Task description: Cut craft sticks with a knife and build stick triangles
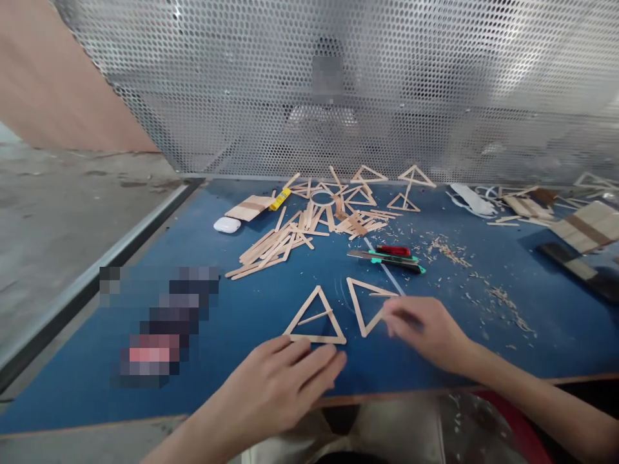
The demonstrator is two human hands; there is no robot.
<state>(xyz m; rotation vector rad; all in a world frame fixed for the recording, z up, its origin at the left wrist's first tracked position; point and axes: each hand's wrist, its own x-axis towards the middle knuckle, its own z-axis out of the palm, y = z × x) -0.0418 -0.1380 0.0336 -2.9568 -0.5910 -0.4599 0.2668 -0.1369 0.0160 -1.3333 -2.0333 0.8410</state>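
Two triangles of flat wooden craft sticks lie side by side near the front of the blue table. My left hand [294, 374] rests palm down at the base of the left triangle [316, 339], fingers stretched out and touching or nearly touching its lower edge. A thin stick piece [315, 317] crosses inside that triangle. At the right triangle [356, 308], my right hand [420, 325] has its fingers pinched together over the right corner, which they hide. Another short stick piece [383, 294] lies along its top side.
Beyond the triangles are a green-and-black utility knife [399, 261], a red tool [393, 250], loose craft sticks [271, 248], a tape ring [323, 198], a yellow tube [280, 199] and a white case [227, 225]. Wood scraps [507, 306] are scattered right. A perforated metal panel [242, 96] stands behind.
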